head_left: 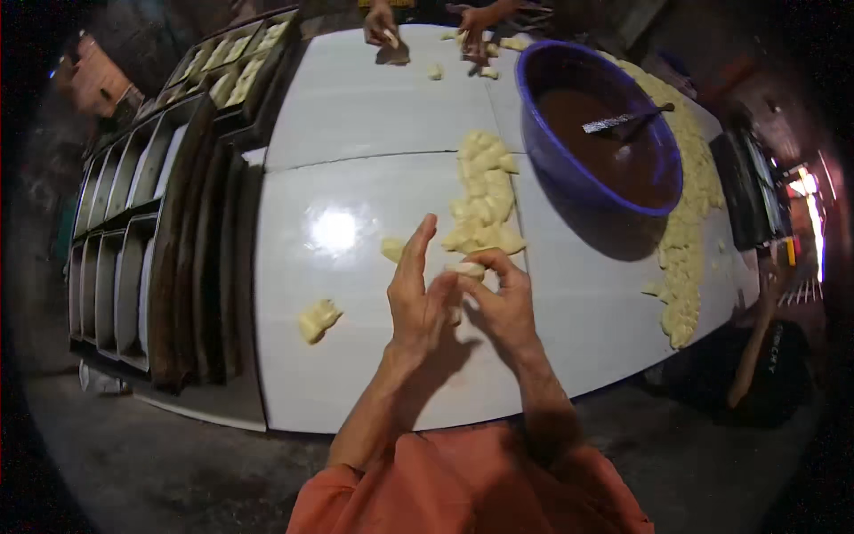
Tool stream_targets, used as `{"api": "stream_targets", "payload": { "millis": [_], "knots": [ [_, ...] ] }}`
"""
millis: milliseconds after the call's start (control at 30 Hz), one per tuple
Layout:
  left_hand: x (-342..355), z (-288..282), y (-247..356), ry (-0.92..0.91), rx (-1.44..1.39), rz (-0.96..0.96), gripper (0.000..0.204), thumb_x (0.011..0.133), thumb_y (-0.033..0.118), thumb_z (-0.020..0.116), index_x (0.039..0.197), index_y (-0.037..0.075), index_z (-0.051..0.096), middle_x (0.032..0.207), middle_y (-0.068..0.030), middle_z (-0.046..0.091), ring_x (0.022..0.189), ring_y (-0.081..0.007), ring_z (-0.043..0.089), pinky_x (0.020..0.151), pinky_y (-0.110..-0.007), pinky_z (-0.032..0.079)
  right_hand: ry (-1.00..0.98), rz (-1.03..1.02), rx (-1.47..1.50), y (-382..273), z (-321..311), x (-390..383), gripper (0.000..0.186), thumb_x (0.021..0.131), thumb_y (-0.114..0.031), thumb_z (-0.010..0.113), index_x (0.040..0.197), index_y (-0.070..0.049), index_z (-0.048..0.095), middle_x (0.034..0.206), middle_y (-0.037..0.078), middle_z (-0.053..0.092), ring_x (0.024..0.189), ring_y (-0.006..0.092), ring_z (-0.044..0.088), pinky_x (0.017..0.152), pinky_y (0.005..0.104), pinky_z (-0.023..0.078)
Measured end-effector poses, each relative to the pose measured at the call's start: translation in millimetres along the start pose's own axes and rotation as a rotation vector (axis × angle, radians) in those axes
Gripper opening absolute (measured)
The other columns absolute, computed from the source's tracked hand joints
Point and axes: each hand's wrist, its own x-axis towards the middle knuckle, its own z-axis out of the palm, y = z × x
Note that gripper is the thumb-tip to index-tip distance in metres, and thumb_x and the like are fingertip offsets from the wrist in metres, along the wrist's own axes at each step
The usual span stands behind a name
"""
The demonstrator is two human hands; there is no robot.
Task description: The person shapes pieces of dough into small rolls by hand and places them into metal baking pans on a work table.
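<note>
right hand (pixel 503 298) pinches dough piece (pixel 469 269) over white table (pixel 325 387), near dough cluster (pixel 485 198); left hand (pixel 415 303) flat alongside, fingers straight. looks like shaping step; next probably calls for setting piece down.

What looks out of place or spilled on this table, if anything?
I see no obvious spill; the brown mixture sits inside the purple tub. The small dough clump left of the left hand looks slightly odd, lying apart from the larger dough pile.
</note>
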Motion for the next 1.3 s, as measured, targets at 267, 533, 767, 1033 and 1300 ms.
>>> {"api": "stream_targets", "payload": {
  "millis": [267,533,767,1033,1300],
  "knots": [
    [-10,82,29,-0.136,-0.544,-0.019,0.107,0.076,0.048,0.083,0.157,0.004,0.028,0.124,-0.0205,0.068,0.105,-0.0228,0.069,0.085,-0.031,0.056,-0.103,0.285,1.12,-29,-58,11,0.025,0.096,-0.012,0.066,0.118,-0.004,0.056,0.099,0.005,0.065,0.083,0.0102,0.064,0.073,0.0235,0.054],
    [4,45,33,-0.517,-0.51,-0.606,0.063,0.093,0.013,0.071,0.148,0.006,0.042,0.117,-0.0185,0.069,0.107,-0.0215,0.067,0.089,-0.033,0.055,0.104,0.045,0.224,-14,-198,155,0.024,0.094,-0.015,0.065,0.112,-0.001,0.058,0.097,0.004,0.066,0.083,0.0106,0.062,0.071,0.0244,0.049],
    [10,18,22,-0.598,-0.246,-0.664,0.046,0.097,0.022,0.067,0.136,0.0,0.056,0.116,-0.0199,0.07,0.104,-0.0225,0.069,0.089,-0.034,0.055,-0.498,0.173,-0.686,90,-240,231,0.021,0.095,-0.02,0.062,0.104,-0.002,0.064,0.093,0.003,0.065,0.087,0.0148,0.061,0.078,0.0309,0.049],
    [13,34,20,-0.68,-0.377,-0.723,0.044,0.099,0.025,0.063,0.134,-0.001,0.057,0.121,-0.0167,0.068,0.103,-0.0236,0.07,0.088,-0.034,0.055,-0.139,0.181,0.024,7,-211,181,0.019,0.097,-0.024,0.063,0.103,-0.006,0.064,0.091,0.001,0.064,0.08,0.0108,0.061,0.074,0.0283,0.05],
    [31,79,35,-0.404,-0.948,-0.888,0.045,0.1,0.029,0.063,0.135,0.001,0.057,0.124,-0.0127,0.066,0.111,-0.0245,0.065,0.097,-0.038,0.052,-0.055,0.165,0.799,6,-109,103,0.021,0.101,-0.02,0.061,0.116,-0.007,0.055,0.1,0.006,0.064,0.085,0.0099,0.066,0.07,0.0234,0.057]
  ]
}}
